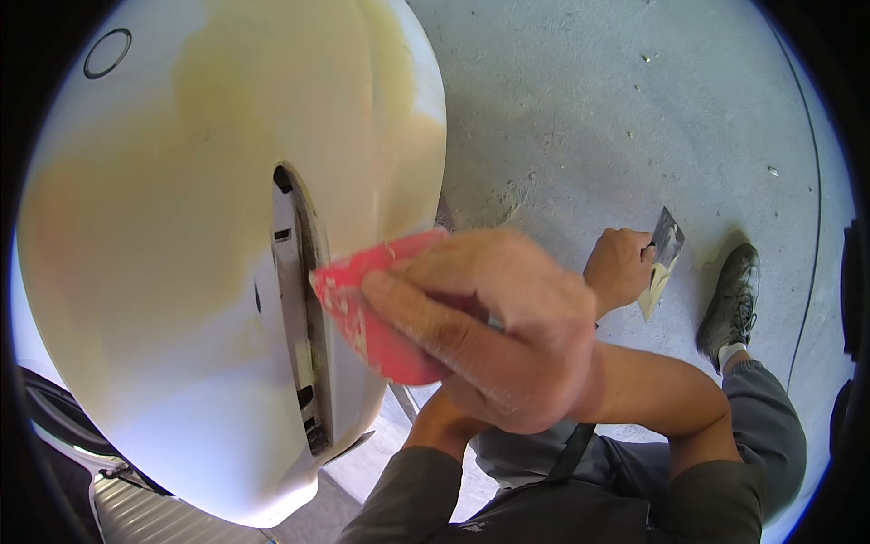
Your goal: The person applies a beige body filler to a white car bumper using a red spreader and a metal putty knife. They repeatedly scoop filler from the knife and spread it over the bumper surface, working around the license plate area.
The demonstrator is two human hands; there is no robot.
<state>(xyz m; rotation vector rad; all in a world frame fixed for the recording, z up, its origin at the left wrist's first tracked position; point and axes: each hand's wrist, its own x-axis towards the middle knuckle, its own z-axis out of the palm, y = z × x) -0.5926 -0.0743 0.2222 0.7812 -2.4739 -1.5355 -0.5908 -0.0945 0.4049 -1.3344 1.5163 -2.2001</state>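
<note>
My right hand point(507, 335) reaches leftward across the middle, its thumb and fingers pinching a red spreader point(385, 313) smeared with pale filler. The spreader's corner is beside the long slot point(294, 299) in a white car bumper point(227, 399); whether it touches the surface I cannot tell. Yellowish patches of filler point(245, 100) cover much of the bumper. My arms cross: behind my right hand, my left hand point(621, 267) is out to the right over the floor. Its fingers close on a metal putty knife point(669, 238) with cream filler point(654, 288) on its lower part.
Grey concrete floor point(562, 100) with small bits of debris lies right of the bumper. One dark shoe point(732, 299) stands at the right. A round outline point(108, 53) marks the bumper's upper left. Ribbed metal point(154, 512) and a dark curved part point(59, 408) show lower left.
</note>
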